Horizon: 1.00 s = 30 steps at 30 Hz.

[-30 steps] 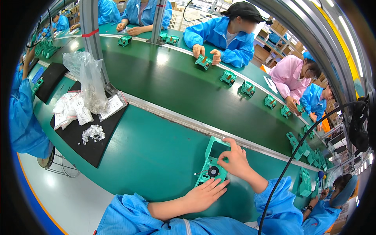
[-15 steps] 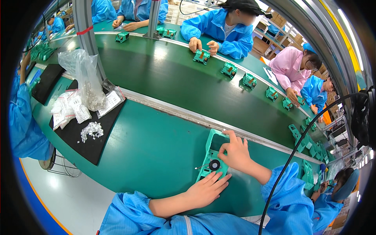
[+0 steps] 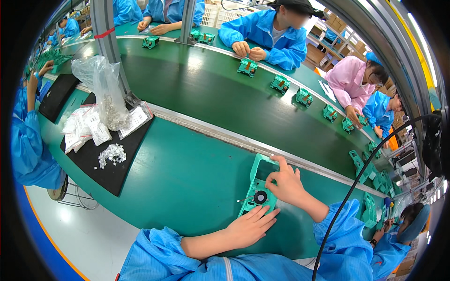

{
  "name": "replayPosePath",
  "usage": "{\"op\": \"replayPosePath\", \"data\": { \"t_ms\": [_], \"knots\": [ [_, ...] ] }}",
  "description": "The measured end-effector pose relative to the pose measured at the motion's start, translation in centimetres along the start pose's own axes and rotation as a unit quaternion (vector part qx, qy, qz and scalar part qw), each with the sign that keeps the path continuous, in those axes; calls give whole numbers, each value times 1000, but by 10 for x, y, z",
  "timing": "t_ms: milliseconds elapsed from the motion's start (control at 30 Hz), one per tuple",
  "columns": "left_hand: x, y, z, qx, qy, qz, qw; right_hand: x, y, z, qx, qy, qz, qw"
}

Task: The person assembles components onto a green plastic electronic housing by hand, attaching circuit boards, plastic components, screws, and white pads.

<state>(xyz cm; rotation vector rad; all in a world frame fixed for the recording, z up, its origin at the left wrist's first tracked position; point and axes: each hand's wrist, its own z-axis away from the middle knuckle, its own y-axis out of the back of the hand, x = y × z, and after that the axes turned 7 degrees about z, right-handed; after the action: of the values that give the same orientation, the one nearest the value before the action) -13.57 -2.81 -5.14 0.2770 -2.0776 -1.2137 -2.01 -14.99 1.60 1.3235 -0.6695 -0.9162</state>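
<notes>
A light green plastic housing [image 3: 255,184] lies on the green bench in front of me, its long side slanting away. It has an open rectangular window at the far end. A round black part [image 3: 260,197], like a small speaker, sits in its near half, with a thin wire and white connector at its left. My left hand [image 3: 251,228] rests over the near end, fingers stretched out; its thumb is hidden. My right hand [image 3: 288,185] grips the right side, index finger reaching to the far corner and thumb bent inward near the window.
A black mat [image 3: 123,174] at left carries small clear pieces [image 3: 112,154] and plastic bags [image 3: 108,100]. Beyond a metal rail, a conveyor belt [image 3: 187,89] bears green assemblies [image 3: 280,84]. Co-workers sit opposite and on both sides. A black cable [image 3: 344,194] hangs before my right arm.
The whole view has shifted slightly. My hands keep nearly the same hold on the housing. Across the belt, a co-worker's hands have lifted off a green assembly.
</notes>
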Motion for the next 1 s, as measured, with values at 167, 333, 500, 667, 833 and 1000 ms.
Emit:
{"op": "replayPosePath", "data": {
  "t_ms": [167, 333, 500, 667, 833, 1000],
  "knots": [
    [0, -2, 1, 13, 0, -20, 1000, -1, -4, 0, 19, 11, 36, 999],
    [0, 1, 1, 4, -5, -4, 1000, 2, -6, -2, 31, 46, 63, 996],
    [1, -1, 0, 11, -2, -15, 1000, 0, -4, -1, 35, 34, 65, 997],
    [1, -1, 0, 15, 1, -29, 999, 0, -4, -3, 33, 21, 61, 997],
    [1, 1, 1, 16, 2, -49, 999, 5, -6, -6, 29, 35, 23, 999],
    [1, -1, 1, 21, 2, -35, 999, 7, -6, -7, 39, 58, 42, 997]
  ]
}}
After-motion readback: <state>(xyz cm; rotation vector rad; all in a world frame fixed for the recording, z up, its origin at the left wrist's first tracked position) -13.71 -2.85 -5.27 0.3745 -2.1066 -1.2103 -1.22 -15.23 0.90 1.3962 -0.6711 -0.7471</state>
